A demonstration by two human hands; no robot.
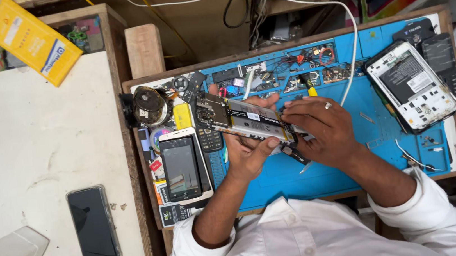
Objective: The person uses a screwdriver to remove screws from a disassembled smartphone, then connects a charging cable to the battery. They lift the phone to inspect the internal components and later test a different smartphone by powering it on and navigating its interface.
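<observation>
The opened smartphone (pixel 243 121), its back cover off so that the circuit board and the long battery show, sits near the centre of the frame above the blue repair mat (pixel 301 177). Its long axis runs almost level across the picture, dipping slightly from the upper left to the lower right; the board end points left and the battery end points right.

We hold it with our left hand (pixel 250 154) from below, palm up, the thumb lying along the lower edge and the fingers curled round the far edge, so this hand is closed on the phone. Our right hand (pixel 321 132) comes in from the right, its back turned up, a ring on one finger, the fingertips pinched narrowly at the right end of the phone; what they grip there we cannot tell. Both forearms rise from the bottom of the frame out of rolled white sleeves.

The mat lies in a wooden tray (pixel 454 81), with small parts and wires strewn along its upper edge. At the right edge lies a second opened phone (pixel 413 86) with a white frame. At the left lies a white phone (pixel 182 166), screen up, beside a dark keypad phone (pixel 210 140). On the white table (pixel 32 143) in the lower left lies a black phone (pixel 93 225), and in the upper left a yellow packet (pixel 33 41).
</observation>
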